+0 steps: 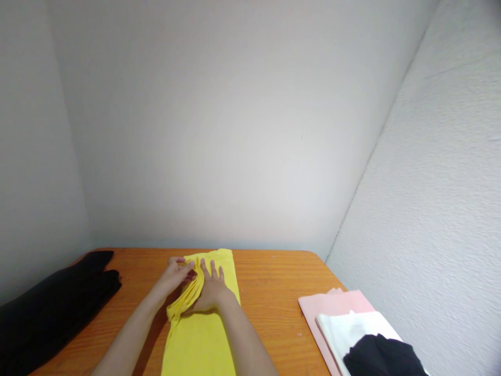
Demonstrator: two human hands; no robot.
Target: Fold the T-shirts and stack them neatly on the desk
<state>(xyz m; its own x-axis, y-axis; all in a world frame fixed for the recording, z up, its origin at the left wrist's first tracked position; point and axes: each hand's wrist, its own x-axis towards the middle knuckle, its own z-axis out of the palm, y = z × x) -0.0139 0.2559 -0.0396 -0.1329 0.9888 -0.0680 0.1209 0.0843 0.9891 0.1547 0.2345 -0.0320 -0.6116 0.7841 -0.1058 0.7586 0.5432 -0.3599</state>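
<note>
A yellow cloth (203, 339) lies lengthwise on the wooden table (270, 297), running from the near edge toward the wall. My left hand (174, 275) pinches a gathered fold of the yellow cloth on its left side. My right hand (211, 290) lies flat on the cloth right beside the fold, fingers stretched out and spread, pressing the fabric down. The two hands touch each other at the fold.
A black garment (55, 308) is heaped at the table's left edge. At the right front sits a stack of folded pink cloth (336, 305), white cloth (356, 326) and a dark cloth (381, 357). White walls close in behind and to the right.
</note>
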